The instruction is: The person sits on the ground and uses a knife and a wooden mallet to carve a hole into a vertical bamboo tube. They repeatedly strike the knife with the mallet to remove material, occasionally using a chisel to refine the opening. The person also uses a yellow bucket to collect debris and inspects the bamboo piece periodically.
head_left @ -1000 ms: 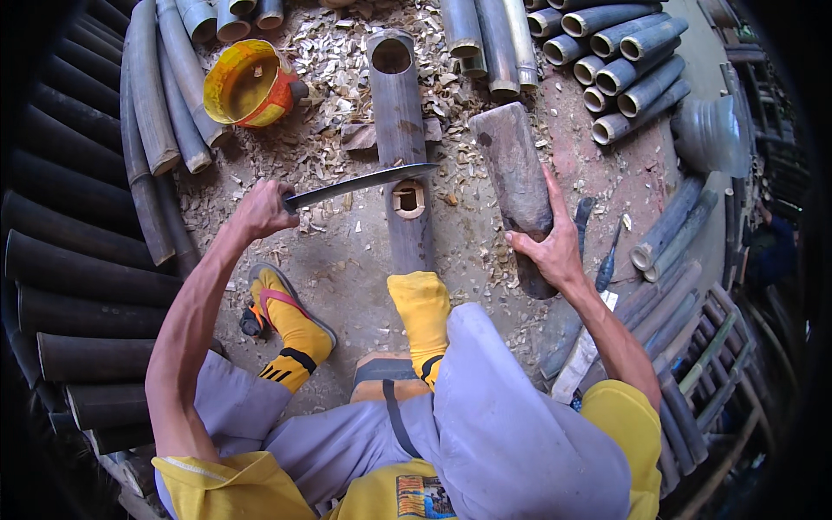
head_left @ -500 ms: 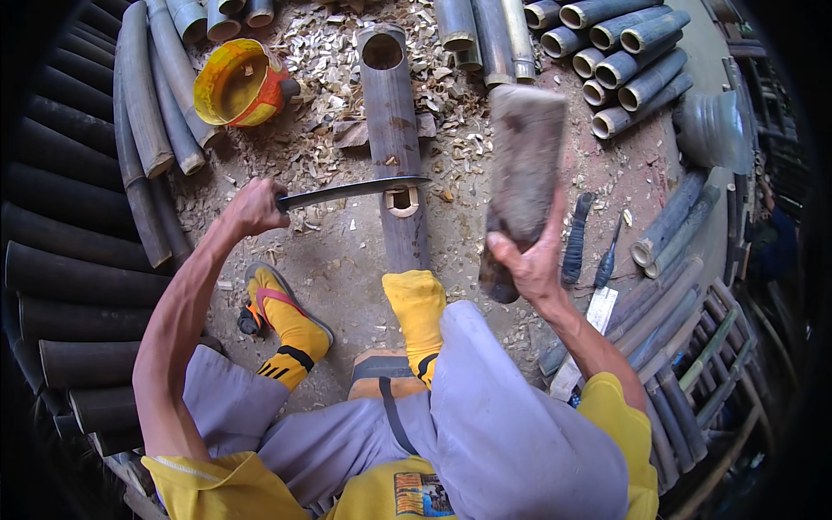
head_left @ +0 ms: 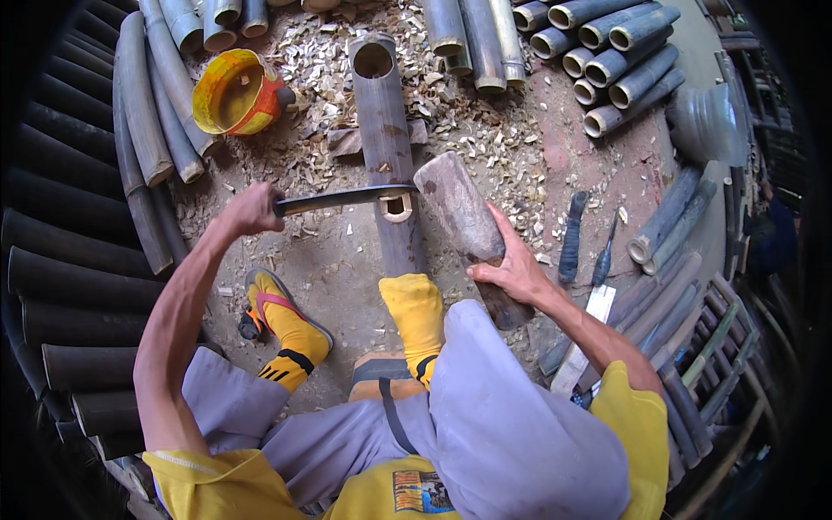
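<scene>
A thick bamboo tube [head_left: 387,143] lies pointing away from me, its near end under my yellow-socked foot [head_left: 411,303]. It has a round hole near the far end and a squarish cut hole [head_left: 398,206] closer to me. My left hand [head_left: 253,209] is closed round the handle of a long-bladed knife [head_left: 342,198]. The blade lies across the tube at the far edge of the squarish hole. In my right hand [head_left: 516,270] is a heavy wooden mallet [head_left: 462,208], tilted left, its head close to the blade's tip; I cannot tell whether they touch.
Wood chips [head_left: 321,87] cover the ground beyond. A yellow-red bucket [head_left: 238,93] stands at the far left. Bamboo tubes are stacked at the far right [head_left: 607,65] and along the left [head_left: 78,295]. Two dark-handled tools [head_left: 574,238] lie to the right of the mallet.
The mallet has swung down and left, from upright on the right to beside the blade's tip. My left hand and the knife have hardly moved.
</scene>
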`<state>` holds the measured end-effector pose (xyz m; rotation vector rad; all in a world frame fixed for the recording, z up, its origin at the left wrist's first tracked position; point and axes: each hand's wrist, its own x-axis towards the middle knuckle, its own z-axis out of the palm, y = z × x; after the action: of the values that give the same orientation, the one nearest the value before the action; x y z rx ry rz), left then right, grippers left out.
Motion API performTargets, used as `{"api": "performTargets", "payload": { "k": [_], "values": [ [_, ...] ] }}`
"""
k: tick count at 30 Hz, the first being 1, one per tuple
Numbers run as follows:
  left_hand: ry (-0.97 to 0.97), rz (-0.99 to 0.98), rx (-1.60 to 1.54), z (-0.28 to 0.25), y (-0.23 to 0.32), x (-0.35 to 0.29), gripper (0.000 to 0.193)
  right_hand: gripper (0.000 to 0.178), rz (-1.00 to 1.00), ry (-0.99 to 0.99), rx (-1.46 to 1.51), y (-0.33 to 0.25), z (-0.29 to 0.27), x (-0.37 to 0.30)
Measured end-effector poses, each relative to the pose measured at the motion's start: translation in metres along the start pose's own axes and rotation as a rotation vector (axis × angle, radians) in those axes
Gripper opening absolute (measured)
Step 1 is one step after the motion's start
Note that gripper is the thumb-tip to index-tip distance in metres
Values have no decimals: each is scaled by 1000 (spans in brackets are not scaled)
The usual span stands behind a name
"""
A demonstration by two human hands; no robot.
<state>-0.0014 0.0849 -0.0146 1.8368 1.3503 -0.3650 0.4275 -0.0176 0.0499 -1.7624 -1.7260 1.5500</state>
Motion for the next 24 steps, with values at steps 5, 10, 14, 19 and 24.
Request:
{"api": "performTargets", "payload": {
  "k": [5, 10, 14, 19, 24],
  "values": [
    [651, 302, 281, 49, 12, -46, 22, 101, 66, 221, 119, -6, -5, -13],
    [659, 260, 342, 68, 16, -47, 24, 99, -26, 277, 46, 10, 1, -18],
    [590, 175, 424, 67, 10, -41, 18, 100, -144, 291, -58, 11, 18, -26],
    [538, 184, 434, 62, 7, -32, 16, 90, -901, 238, -191, 36, 33, -23],
    [482, 201, 524, 53, 6, -24, 17, 80, -740, -10, -685, 25, 27, 44]
  ]
}}
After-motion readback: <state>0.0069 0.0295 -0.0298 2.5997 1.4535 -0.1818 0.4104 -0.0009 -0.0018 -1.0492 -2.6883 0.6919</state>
